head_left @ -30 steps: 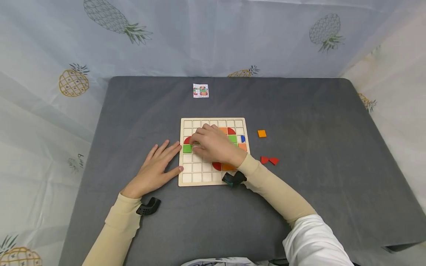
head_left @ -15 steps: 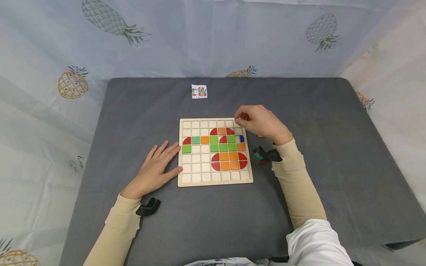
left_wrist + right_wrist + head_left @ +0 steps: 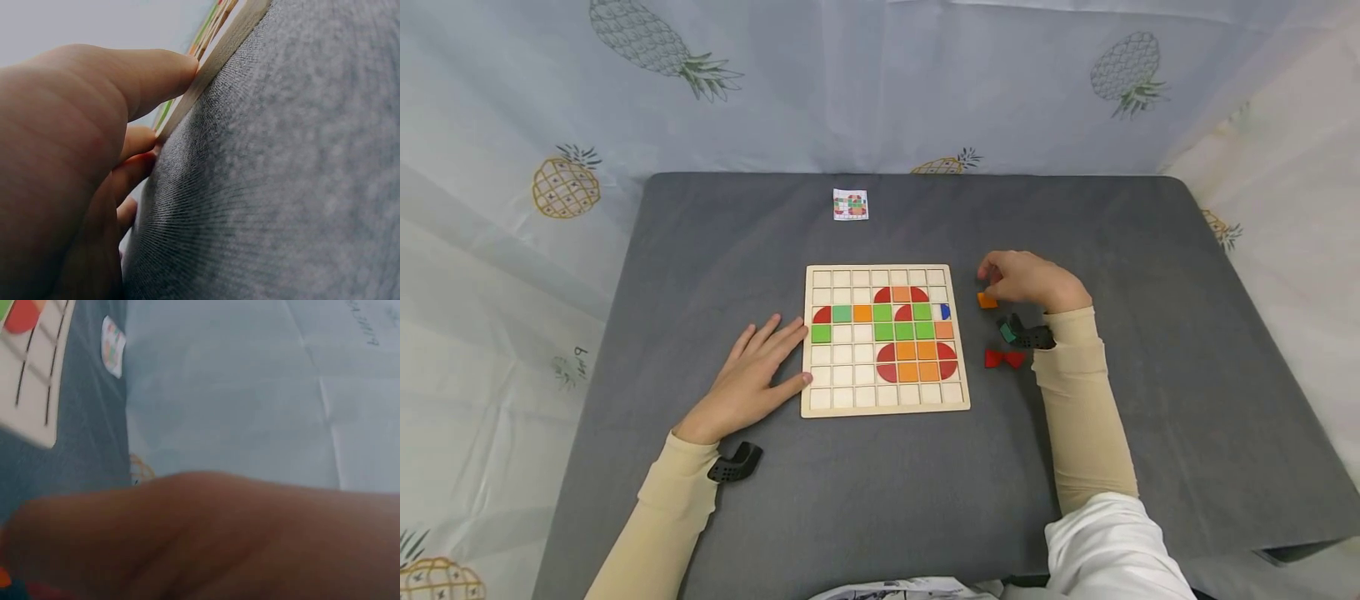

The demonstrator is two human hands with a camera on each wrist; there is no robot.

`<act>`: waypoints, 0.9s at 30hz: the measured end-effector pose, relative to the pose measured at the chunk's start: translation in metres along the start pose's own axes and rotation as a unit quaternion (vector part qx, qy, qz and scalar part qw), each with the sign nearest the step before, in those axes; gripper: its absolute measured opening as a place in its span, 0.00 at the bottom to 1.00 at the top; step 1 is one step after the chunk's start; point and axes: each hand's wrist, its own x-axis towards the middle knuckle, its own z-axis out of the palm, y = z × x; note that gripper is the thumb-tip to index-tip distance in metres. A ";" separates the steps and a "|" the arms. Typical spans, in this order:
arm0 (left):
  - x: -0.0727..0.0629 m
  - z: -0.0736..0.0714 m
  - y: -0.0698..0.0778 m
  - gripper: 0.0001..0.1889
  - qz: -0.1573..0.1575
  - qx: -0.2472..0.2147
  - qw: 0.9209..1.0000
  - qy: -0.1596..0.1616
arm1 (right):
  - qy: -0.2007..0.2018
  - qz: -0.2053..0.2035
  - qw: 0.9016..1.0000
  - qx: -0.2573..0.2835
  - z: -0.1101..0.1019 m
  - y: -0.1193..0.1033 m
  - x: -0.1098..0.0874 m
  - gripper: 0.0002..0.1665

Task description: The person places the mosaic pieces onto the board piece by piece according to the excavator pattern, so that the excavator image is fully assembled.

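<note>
A square wooden grid board [image 3: 844,377] lies mid-table with red quarter-rounds, orange, green and teal squares and a small blue piece in its cells. My left hand [image 3: 747,385] rests flat at the board's left side, fingers spread; in the left wrist view its thumb [image 3: 164,70] touches the board's edge [image 3: 215,65]. To the right of the board, my right hand [image 3: 1030,278] hovers over a loose orange square tile [image 3: 987,301], thumb and forefinger bent and apart. Whether they touch the tile is hard to see. The right wrist view shows mostly the blurred hand [image 3: 187,537].
Two red pieces [image 3: 1003,359] lie on the grey tabletop [image 3: 880,483] below my right wrist. Beyond the board lies a small printed pattern card [image 3: 851,205]. A pineapple-print curtain [image 3: 865,92] hangs behind the table.
My right hand has left the board's row, where teal and orange squares now show, and swung right past the board's upper right corner to the loose orange tile. My left hand stays put.
</note>
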 end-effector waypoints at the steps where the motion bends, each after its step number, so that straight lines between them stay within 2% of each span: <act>1: 0.000 0.000 0.000 0.40 0.001 0.000 1.000 0.000 | -0.016 0.007 1.000 -0.001 0.001 0.002 0.001 0.20; 5: 0.000 0.001 0.000 0.39 0.002 -0.001 1.000 0.001 | -0.050 0.020 0.999 -0.005 0.004 0.008 0.006 0.24; 8: 0.000 0.001 0.000 0.39 0.003 0.000 1.000 0.001 | -0.046 0.016 0.999 -0.003 0.005 0.010 0.010 0.22; 12: 0.000 0.001 -0.001 0.40 0.004 0.002 1.000 0.002 | -0.005 0.011 1.000 0.005 0.008 0.011 0.016 0.17; 17: 0.000 0.000 -0.002 0.40 0.003 0.002 1.000 0.003 | 0.053 0.003 0.999 -0.001 0.012 0.005 0.024 0.18; 22: 0.000 -0.001 -0.001 0.40 -0.001 0.000 1.000 0.001 | 0.102 -0.005 0.995 -0.004 0.019 -0.001 0.033 0.19; 27: 0.000 0.000 0.000 0.40 0.000 0.000 1.000 -0.002 | 0.151 -0.022 0.988 0.000 0.020 -0.004 0.031 0.18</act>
